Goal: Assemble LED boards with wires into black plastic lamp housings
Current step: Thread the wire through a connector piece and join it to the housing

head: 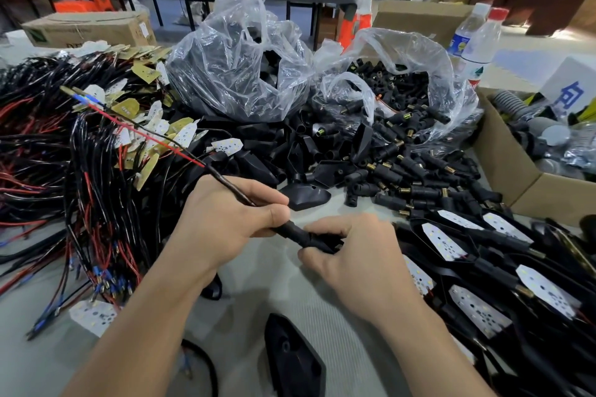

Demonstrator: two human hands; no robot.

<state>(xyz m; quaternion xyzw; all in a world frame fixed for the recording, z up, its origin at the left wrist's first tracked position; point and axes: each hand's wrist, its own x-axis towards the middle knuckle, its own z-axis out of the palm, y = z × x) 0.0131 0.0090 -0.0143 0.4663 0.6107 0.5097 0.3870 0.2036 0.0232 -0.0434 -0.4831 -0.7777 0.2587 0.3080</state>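
Gripping a black wire (232, 186) in the left hand (225, 219), with thumb and fingers curled round it. Gripping a black plastic stem (292, 230) in the right hand (351, 255), with fingers curled tight over its far end, so no telling what else hides in that fist. Nearly touching each other, with the stem right between. Lying in one long slanted line: up and away to the left along the wire, down and to the right into the right hand. Probably feeding the wire through the stem, so best to push or pull along that same slant. Just past the left thumb, a loose black lamp housing (304, 196). Closer in, between the two arms, one more housing (290, 361).
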